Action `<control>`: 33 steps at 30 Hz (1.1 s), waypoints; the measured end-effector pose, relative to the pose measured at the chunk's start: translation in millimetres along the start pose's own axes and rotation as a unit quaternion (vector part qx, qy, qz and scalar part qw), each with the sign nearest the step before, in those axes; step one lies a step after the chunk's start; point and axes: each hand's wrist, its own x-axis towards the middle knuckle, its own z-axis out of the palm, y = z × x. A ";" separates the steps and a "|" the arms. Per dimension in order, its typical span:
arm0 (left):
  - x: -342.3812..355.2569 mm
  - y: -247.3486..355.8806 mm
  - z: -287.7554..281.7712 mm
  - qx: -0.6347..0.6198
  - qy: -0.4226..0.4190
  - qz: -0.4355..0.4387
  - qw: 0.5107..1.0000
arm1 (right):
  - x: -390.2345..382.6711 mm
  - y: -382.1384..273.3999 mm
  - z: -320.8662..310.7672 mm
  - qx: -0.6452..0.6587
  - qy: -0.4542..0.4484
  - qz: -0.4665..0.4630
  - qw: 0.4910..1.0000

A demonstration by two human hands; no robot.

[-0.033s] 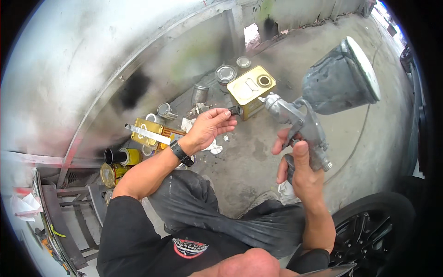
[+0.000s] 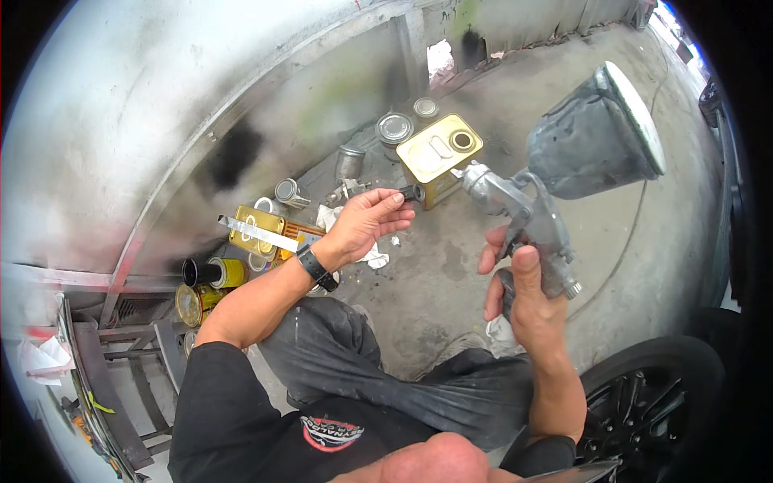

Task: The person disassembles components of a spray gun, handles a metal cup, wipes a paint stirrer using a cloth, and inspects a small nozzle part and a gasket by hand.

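Observation:
Between thumb and fingertips, my left hand (image 2: 369,221) pinches a small black cap (image 2: 414,193) with a hollow end. It is in front of a gold rectangular can (image 2: 427,154), whose round spout on top is uncovered. My right hand (image 2: 527,302) is wrapped around the grip of a grey spray gun (image 2: 527,209), its fingers near the trigger. A large grey paint cup (image 2: 592,141) with a pale lid is mounted on the gun and leans to the right. The gun's nozzle points left, beside the can.
Round tins (image 2: 394,129) stand behind the can. A second spray gun with a metal cup (image 2: 349,163) lies by the wall. Several used cans (image 2: 232,272) cluster at left near a metal stand (image 2: 137,354). A hose (image 2: 624,258) crosses the floor; a black wheel (image 2: 644,402) is at lower right.
The black cap has turned slightly in my left fingers and shows more of its hollow end. The spray gun has barely shifted.

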 end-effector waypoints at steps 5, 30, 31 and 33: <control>1.4 1.1 0.1 -0.003 0.009 -0.002 1.000 | 3.1 1.3 6.7 0.018 0.025 -0.003 1.000; 10.4 18.6 -10.4 -0.050 -0.015 0.068 0.996 | -0.3 -0.3 9.8 -0.020 0.034 -0.023 0.999; 11.0 20.2 -12.7 -0.051 -0.015 0.069 0.996 | -0.8 -0.5 7.0 0.002 0.023 -0.016 1.000; 11.6 25.9 -18.0 -0.065 -0.026 0.102 0.992 | -1.2 -0.9 3.2 0.025 0.009 -0.010 1.000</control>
